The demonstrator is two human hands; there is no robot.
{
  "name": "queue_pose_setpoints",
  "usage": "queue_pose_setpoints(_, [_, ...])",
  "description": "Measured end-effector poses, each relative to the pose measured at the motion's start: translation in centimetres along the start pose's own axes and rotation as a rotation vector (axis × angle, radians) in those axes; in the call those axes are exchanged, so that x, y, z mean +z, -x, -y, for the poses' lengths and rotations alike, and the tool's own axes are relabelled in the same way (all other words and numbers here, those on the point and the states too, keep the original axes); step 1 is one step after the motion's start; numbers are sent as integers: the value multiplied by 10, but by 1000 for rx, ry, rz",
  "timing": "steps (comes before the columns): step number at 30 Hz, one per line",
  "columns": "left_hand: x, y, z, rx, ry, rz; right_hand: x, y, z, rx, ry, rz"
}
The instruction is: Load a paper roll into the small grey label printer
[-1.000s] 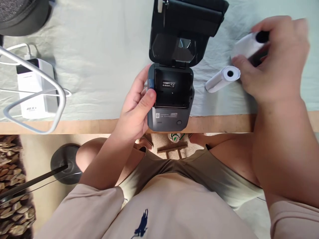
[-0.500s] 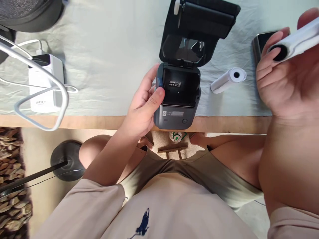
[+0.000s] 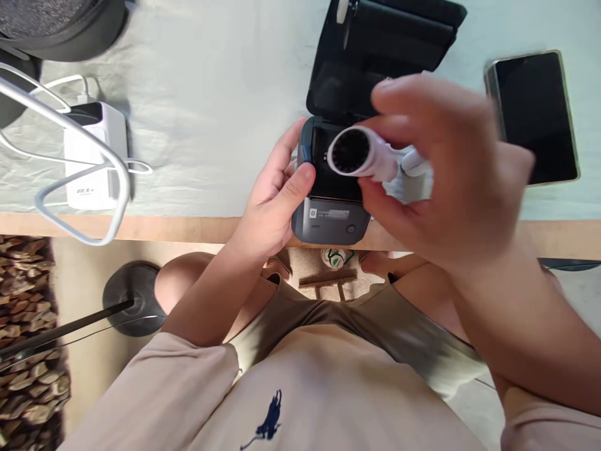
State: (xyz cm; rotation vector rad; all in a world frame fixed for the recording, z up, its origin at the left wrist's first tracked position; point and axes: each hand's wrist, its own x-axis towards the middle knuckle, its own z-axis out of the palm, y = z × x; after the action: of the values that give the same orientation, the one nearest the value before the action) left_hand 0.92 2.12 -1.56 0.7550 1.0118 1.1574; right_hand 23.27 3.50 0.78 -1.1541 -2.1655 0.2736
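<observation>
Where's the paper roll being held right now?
The paper roll is in the right hand, above the printer's open bay, mid-frame; the left hand grips the printer's left side.

One head-worn view — looks steeply down, close over the table edge (image 3: 188, 228) and lap

The small dark printer (image 3: 331, 207) sits at the table's near edge, its lid (image 3: 370, 56) flung open behind it. The left hand (image 3: 272, 194) grips the printer's left side. The right hand (image 3: 436, 169) holds a white paper roll (image 3: 359, 153) (slightly blurred) just above the printer's open bay. A black phone (image 3: 535, 116) lies right of the printer, a white power bank (image 3: 94, 156) well to its left.
</observation>
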Motion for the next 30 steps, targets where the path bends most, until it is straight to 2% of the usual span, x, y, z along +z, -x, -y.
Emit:
queue_pose_setpoints(3, [1,0,0,-7,-4,-8,3,-9,-1,-106,154,-29])
queue_pose_setpoints(7, [0,-1,3,-1,5,14,5,-17,0,-109,203,4])
queue_pose_setpoints(12, [0,0,3,36,33,67,9,-13,3,-198,151,-137])
queue_pose_setpoints(18, [-14,-7,14,46,-105,113,10,-4,-6,-381,-50,-66])
queue_pose_setpoints(20, [-23,-13,23,56,-174,178,12,-6,-13,-457,-126,-139])
queue_pose_setpoints(21, [-27,-16,26,64,-198,207,14,-7,-16,-475,-151,-222])
queue_pose_setpoints(23, [-32,-20,30,75,-233,251,18,-9,-20,-405,-176,-405])
queue_pose_setpoints(25, [-34,-21,29,82,-250,283,22,-8,-23,-203,-177,-503])
queue_pose_setpoints(27, [-34,-19,25,73,-261,311,23,-5,-24,-41,-165,-465])
queue_pose_setpoints(30, [-30,-14,18,40,-255,335,18,0,-25,6,-124,-361])
